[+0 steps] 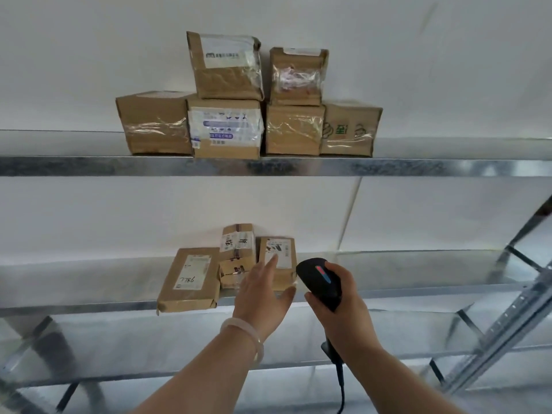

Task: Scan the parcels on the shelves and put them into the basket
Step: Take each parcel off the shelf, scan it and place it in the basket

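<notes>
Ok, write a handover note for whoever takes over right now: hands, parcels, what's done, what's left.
Left hand: open, fingers at the rightmost parcel on the lower shelf.
Right hand: grips the scanner.
Other parcels lie left of it; six boxes on the upper shelf.
Basket: not in view, so what's done can't be told.
Left: scan and basket every parcel seen.

The flat parcel [188, 280] at the lower shelf's [89, 306] front edge carries a white label [194, 271] with a handwritten number, upside down, seemingly 7786. Green printed characters mark the rightmost box [351, 130] on the upper shelf [89, 165]. These and all other print are too blurred to read.
</notes>
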{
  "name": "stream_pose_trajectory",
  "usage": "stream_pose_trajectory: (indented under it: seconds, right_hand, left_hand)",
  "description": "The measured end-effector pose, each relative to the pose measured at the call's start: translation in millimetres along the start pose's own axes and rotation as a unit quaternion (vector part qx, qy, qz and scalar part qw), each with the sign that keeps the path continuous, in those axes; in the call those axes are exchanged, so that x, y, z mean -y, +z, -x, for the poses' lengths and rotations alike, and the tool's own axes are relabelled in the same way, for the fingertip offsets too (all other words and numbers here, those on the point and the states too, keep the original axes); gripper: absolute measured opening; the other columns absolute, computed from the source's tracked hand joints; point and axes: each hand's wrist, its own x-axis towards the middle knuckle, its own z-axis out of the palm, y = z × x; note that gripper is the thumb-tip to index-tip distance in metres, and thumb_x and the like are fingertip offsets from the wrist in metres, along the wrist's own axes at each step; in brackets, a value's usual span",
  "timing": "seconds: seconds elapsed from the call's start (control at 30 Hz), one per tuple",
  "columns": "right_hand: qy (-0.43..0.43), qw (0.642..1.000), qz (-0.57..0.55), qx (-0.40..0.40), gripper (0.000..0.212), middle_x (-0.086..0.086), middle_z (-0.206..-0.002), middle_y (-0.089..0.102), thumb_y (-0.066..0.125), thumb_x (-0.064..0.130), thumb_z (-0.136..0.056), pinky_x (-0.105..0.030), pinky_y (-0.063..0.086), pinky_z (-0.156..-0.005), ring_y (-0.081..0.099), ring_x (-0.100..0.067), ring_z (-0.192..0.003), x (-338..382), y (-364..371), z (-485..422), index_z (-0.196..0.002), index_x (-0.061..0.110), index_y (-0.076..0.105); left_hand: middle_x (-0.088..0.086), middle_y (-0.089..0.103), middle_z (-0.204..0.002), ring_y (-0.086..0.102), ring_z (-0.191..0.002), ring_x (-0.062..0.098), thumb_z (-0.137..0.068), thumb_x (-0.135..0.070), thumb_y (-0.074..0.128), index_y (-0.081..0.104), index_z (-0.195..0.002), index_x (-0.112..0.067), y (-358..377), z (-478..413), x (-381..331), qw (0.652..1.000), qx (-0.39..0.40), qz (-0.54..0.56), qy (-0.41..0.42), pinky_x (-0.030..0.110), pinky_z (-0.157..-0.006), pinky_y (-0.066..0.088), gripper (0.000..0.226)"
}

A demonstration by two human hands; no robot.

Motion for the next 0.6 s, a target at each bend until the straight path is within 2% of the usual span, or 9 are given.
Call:
stream_pose_trajectory:
  seconds: [0.1,0.23,0.33,0.4,0.5,0.6]
  right_hand:
    - [0.024,1.0,-0.003,-0.012,0.055,0.02,-0.1,0.062,0.073,0.036,-0.083,-0.02,0.045,-0.062,0.063,-0.008,-0.081,-8.6,8.1,-20.2,-0.121,0.054,0.037]
    - [0.04,0.999,0.003,0.0,0.055,0.015,-0.106,0.063,0.073,0.035,-0.083,-0.013,0.044,-0.062,0.063,-0.009,-0.085,-28.1,22.3,-34.2,-0.123,0.051,0.038]
    - [0.055,0.998,0.004,0.019,0.055,0.015,-0.106,0.063,0.072,0.037,-0.083,-0.024,0.052,-0.067,0.065,-0.013,-0.083,-39.8,26.2,-54.1,-0.121,0.055,0.036]
    - [0.06,0.998,-0.001,0.025,0.055,0.016,-0.107,0.062,0.072,0.037,-0.082,-0.026,0.051,-0.069,0.064,-0.013,-0.085,-47.4,27.8,-73.9,-0.119,0.056,0.036]
    - [0.048,0.998,-0.002,0.039,0.056,0.024,-0.103,0.057,0.074,0.037,-0.082,-0.018,0.044,-0.068,0.061,-0.009,-0.091,-57.4,31.1,-101.7,-0.119,0.055,0.037]
    - [0.038,0.997,0.0,0.065,0.056,0.024,-0.102,0.055,0.075,0.034,-0.082,-0.013,0.041,-0.067,0.058,-0.006,-0.091,-69.4,33.3,-129.2,-0.121,0.051,0.038]
  left_hand:
    - [-0.004,0.022,-0.162,0.015,-0.151,0.021,-0.095,-0.049,0.057,0.018,-0.156,-0.036,10.1,-22.0,11.1,1.0,0.023,0.001,-0.015,0.043,-0.123,0.02,0.073]
    - [-0.002,0.02,-0.163,0.013,-0.151,0.02,-0.096,-0.047,0.057,0.018,-0.157,-0.033,24.4,-43.6,24.6,0.998,0.046,0.009,-0.047,0.041,-0.123,0.016,0.074]
    - [-0.001,0.018,-0.164,0.01,-0.152,0.021,-0.097,-0.045,0.056,0.016,-0.157,-0.031,34.3,-62.7,27.8,0.997,0.047,0.001,-0.069,0.04,-0.123,0.013,0.074]
    - [-0.001,0.015,-0.165,0.006,-0.153,0.021,-0.097,-0.046,0.056,0.015,-0.158,-0.031,42.1,-75.4,28.4,0.995,0.046,-0.005,-0.085,0.04,-0.123,0.01,0.075]
    - [0.0,0.013,-0.165,0.004,-0.153,0.023,-0.096,-0.047,0.057,0.014,-0.158,-0.03,53.3,-89.4,28.6,0.993,0.036,0.003,-0.115,0.042,-0.123,0.008,0.077]
    - [0.008,0.012,-0.165,0.004,-0.153,0.028,-0.097,-0.049,0.054,0.012,-0.158,-0.026,67.0,-102.5,29.1,0.99,0.024,-0.031,-0.138,0.044,-0.123,0.008,0.078]
